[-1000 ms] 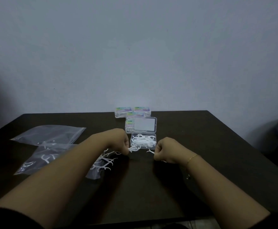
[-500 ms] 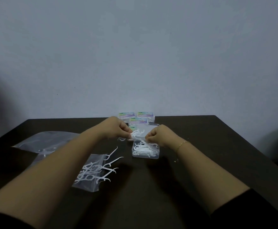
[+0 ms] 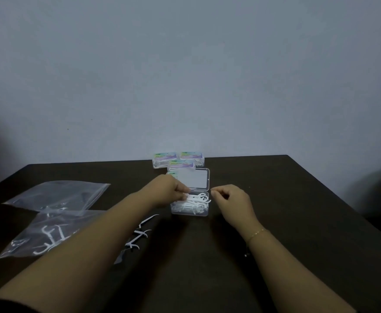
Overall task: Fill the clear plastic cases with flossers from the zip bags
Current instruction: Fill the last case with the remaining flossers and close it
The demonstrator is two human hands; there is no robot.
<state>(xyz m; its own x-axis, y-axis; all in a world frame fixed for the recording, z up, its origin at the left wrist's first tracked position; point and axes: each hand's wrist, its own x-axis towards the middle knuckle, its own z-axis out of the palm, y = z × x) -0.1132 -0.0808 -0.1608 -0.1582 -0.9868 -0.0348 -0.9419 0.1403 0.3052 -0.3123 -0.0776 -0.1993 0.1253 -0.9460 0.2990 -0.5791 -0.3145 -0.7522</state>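
Head view shows my left hand reaching over the open clear case on the dark counter, fingers pinching flossers inside it. My right hand hovers just beside the case, loosely curled, holding nothing. Two zip bags lie at left.

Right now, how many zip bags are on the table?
2: one zip bag far left, nearly empty; a second zip bag nearer, holding flossers, partly under the left forearm.

place: plain indoor room, kind unclear | evidence: bare grey-blue wall; dark wooden counter against it; dim light
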